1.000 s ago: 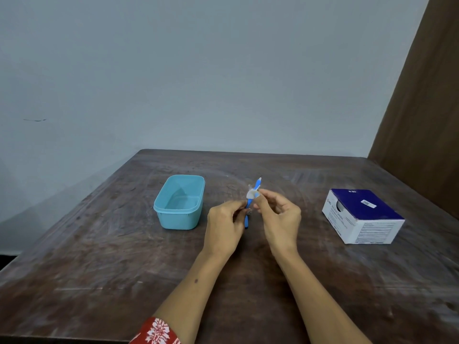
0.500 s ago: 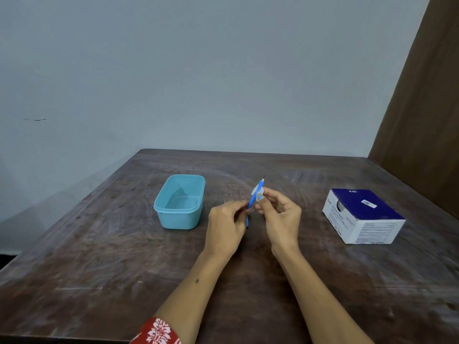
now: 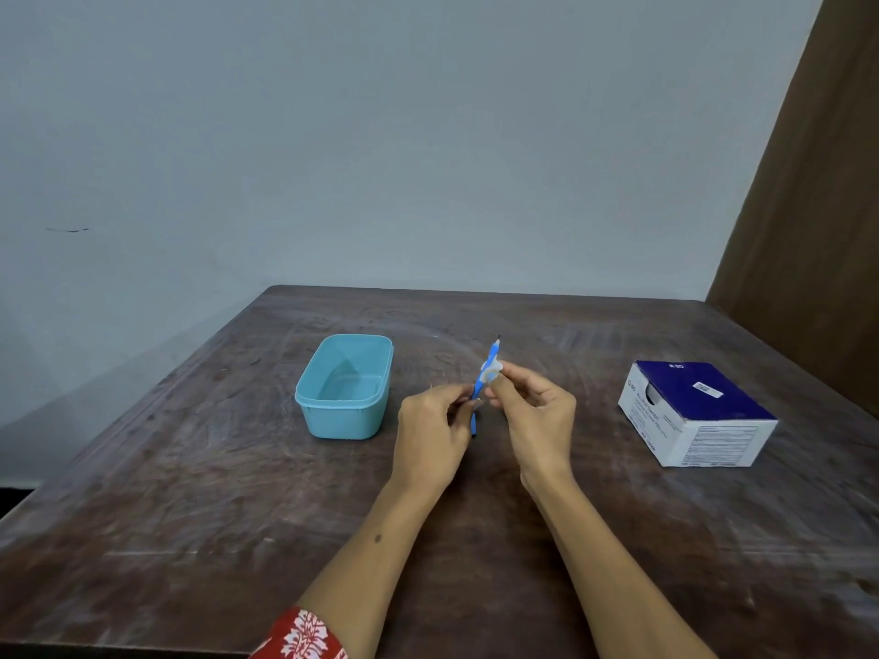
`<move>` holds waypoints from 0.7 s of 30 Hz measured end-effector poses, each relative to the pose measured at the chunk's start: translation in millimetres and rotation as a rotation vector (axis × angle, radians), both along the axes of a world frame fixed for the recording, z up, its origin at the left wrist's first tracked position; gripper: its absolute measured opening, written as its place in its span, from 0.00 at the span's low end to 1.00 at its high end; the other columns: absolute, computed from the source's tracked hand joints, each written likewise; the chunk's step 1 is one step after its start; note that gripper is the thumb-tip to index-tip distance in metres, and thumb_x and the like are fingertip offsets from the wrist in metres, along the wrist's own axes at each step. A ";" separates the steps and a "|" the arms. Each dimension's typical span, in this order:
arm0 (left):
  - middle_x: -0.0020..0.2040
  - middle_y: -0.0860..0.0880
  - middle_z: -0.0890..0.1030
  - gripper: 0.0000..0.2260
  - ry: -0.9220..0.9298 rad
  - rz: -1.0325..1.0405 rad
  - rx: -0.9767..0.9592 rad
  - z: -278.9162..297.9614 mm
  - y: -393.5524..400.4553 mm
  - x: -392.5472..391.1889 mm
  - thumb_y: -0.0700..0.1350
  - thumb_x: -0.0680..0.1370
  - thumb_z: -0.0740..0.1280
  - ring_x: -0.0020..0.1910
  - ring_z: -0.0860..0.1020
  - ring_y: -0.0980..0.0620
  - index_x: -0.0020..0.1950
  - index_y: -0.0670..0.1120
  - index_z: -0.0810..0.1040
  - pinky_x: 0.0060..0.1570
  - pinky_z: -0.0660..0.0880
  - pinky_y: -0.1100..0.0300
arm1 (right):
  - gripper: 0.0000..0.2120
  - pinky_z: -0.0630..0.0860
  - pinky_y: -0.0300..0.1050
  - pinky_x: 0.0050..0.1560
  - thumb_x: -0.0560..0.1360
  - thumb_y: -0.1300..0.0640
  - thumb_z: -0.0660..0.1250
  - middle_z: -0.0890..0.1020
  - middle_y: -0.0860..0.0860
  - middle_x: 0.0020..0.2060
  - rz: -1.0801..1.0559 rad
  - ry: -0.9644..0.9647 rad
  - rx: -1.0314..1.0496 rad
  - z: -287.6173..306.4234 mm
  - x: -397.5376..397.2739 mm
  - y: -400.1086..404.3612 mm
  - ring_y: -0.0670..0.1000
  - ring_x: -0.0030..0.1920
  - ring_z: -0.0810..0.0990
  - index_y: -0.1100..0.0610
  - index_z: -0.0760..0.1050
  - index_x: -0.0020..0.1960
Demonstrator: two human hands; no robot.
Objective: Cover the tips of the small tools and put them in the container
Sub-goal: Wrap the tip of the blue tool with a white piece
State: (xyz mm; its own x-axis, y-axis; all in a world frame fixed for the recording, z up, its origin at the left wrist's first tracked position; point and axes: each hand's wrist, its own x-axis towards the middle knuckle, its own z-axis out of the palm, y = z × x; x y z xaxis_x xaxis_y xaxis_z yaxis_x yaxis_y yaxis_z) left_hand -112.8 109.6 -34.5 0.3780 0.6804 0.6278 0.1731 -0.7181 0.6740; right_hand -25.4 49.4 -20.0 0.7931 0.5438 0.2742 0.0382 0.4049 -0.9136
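Blue pencil stands nearly upright between both hands above the worn wooden table, dark point bare at the top; left hand pinches its lower shaft; right hand pinches a small pale cap against the shaft below the point; turquoise container sits just left of the hands; a blue-and-white box lies well apart on the right.

The left hand hides the blue pencil's middle; the white box's print is illegible.
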 end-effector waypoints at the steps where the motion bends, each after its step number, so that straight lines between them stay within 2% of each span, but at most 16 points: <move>1: 0.43 0.48 0.85 0.08 0.003 -0.003 -0.001 0.2 -0.3 0.0 0.37 0.72 0.70 0.41 0.82 0.54 0.51 0.44 0.83 0.44 0.79 0.59 | 0.08 0.79 0.37 0.40 0.71 0.66 0.71 0.85 0.54 0.38 -0.001 0.002 -0.001 0.6 -0.4 -0.4 0.49 0.39 0.84 0.55 0.83 0.45; 4: 0.43 0.48 0.85 0.09 -0.019 0.007 -0.041 0.6 -0.1 0.9 0.36 0.72 0.70 0.40 0.81 0.60 0.51 0.43 0.83 0.44 0.78 0.66 | 0.06 0.76 0.34 0.35 0.71 0.66 0.70 0.84 0.51 0.33 -0.007 0.104 0.007 2.4 1.7 -1.0 0.45 0.33 0.81 0.57 0.82 0.44; 6: 0.42 0.51 0.84 0.09 -0.066 0.024 -0.098 1.9 0.4 1.1 0.35 0.72 0.70 0.39 0.79 0.68 0.50 0.42 0.83 0.43 0.75 0.73 | 0.07 0.74 0.35 0.31 0.72 0.68 0.68 0.82 0.52 0.33 0.006 0.202 0.008 3.3 4.7 -1.5 0.45 0.30 0.79 0.58 0.81 0.45; 7: 0.41 0.52 0.84 0.08 -0.084 0.035 -0.114 2.4 0.9 1.2 0.34 0.72 0.70 0.38 0.78 0.69 0.50 0.41 0.83 0.42 0.75 0.73 | 0.09 0.74 0.35 0.30 0.73 0.69 0.67 0.81 0.52 0.33 0.025 0.238 0.007 3.6 6.0 -1.9 0.45 0.29 0.78 0.57 0.81 0.46; 10: 0.40 0.49 0.85 0.07 -0.095 0.053 -0.135 2.9 1.5 1.3 0.35 0.72 0.70 0.39 0.80 0.63 0.48 0.41 0.83 0.43 0.78 0.65 | 0.11 0.75 0.37 0.30 0.73 0.71 0.65 0.81 0.54 0.35 0.074 0.273 0.003 3.9 7.9 -3.7 0.47 0.29 0.77 0.57 0.79 0.49; 12: 0.41 0.48 0.85 0.07 -0.088 0.056 -0.150 2.8 1.3 1.2 0.35 0.72 0.70 0.38 0.81 0.60 0.49 0.41 0.83 0.44 0.78 0.64 | 0.11 0.76 0.37 0.30 0.74 0.71 0.64 0.81 0.54 0.34 0.085 0.253 0.003 4.1 7.5 -4.3 0.47 0.29 0.78 0.57 0.80 0.49; 15: 0.42 0.49 0.85 0.08 -0.074 0.056 -0.151 2.2 1.2 0.9 0.35 0.72 0.70 0.38 0.80 0.62 0.50 0.42 0.83 0.44 0.77 0.68 | 0.10 0.78 0.38 0.31 0.74 0.71 0.64 0.82 0.54 0.33 0.092 0.220 0.000 4.9 5.6 -4.2 0.48 0.28 0.79 0.58 0.80 0.48; 18: 0.43 0.50 0.84 0.09 -0.058 0.041 -0.148 2.6 0.4 0.7 0.35 0.72 0.70 0.35 0.78 0.68 0.51 0.42 0.83 0.42 0.73 0.77 | 0.07 0.79 0.39 0.33 0.74 0.70 0.65 0.83 0.54 0.34 0.091 0.208 -0.001 5.3 4.9 -4.9 0.48 0.30 0.81 0.61 0.79 0.47; 21: 0.43 0.52 0.84 0.11 -0.035 0.016 -0.146 3.2 -0.8 0.7 0.35 0.72 0.70 0.36 0.77 0.69 0.53 0.43 0.82 0.42 0.73 0.78 | 0.05 0.79 0.39 0.35 0.75 0.68 0.65 0.83 0.55 0.34 0.088 0.213 0.004 4.6 5.9 -4.3 0.48 0.32 0.82 0.63 0.80 0.46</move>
State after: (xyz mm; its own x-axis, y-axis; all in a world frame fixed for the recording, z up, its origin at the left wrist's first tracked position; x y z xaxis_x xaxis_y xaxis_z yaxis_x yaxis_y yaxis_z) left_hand -112.0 108.8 -31.3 0.3462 0.7710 0.5345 0.1581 -0.6095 0.7768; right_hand -19.4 45.1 -15.4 0.7827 0.6129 0.1081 -0.1913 0.4021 -0.8954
